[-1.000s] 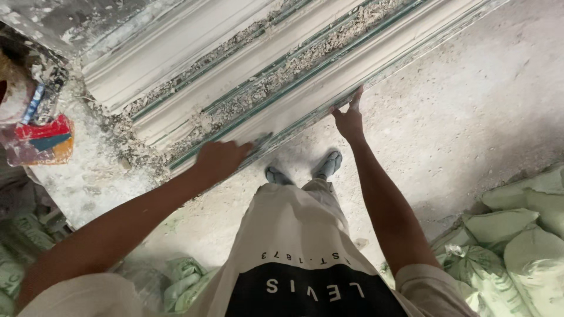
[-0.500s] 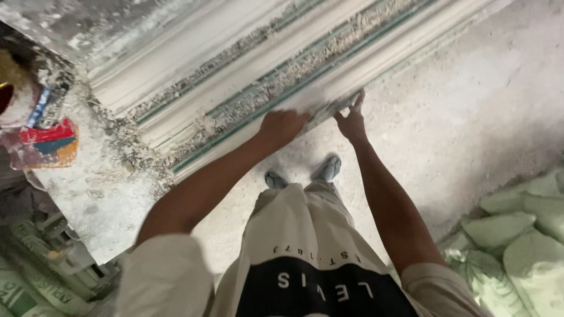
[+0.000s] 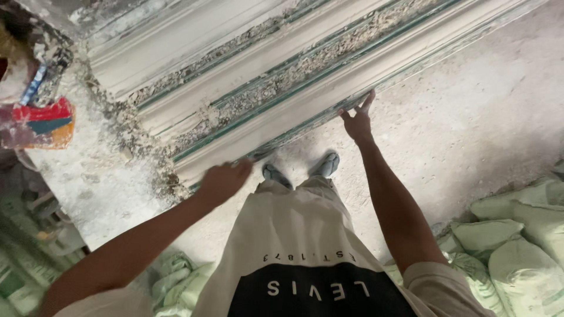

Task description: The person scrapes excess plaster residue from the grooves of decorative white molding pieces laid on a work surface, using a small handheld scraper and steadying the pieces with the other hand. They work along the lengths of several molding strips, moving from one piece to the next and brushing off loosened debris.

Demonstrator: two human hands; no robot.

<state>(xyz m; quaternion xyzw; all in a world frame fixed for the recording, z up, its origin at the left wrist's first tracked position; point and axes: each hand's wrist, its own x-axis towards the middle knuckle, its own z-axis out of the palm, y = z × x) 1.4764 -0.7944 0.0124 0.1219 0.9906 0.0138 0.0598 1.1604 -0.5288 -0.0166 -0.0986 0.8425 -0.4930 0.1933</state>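
A long white plaster moulding point(image 3: 305, 111) lies in a mould on a workbench, running diagonally from lower left to upper right, with green-edged strips and crumbly plaster grit beside it. My right hand point(image 3: 357, 120) rests on the near edge of the moulding, fingers spread. My left hand point(image 3: 224, 181) is blurred at the moulding's near edge, further left, fingers curled; it holds nothing that I can see. My feet in grey shoes point(image 3: 301, 169) stand on the floor below the bench edge.
The plaster-crusted workbench point(image 3: 94, 176) extends to the left, with a red, blue and yellow bag point(image 3: 41, 122) on it. Pale green sacks point(image 3: 517, 235) are piled at the right and also low at the left. A dusty concrete floor point(image 3: 470, 117) lies beyond.
My left hand has slid back to the left along the moulding's edge after reaching close to my right hand. My right hand has stayed in place.
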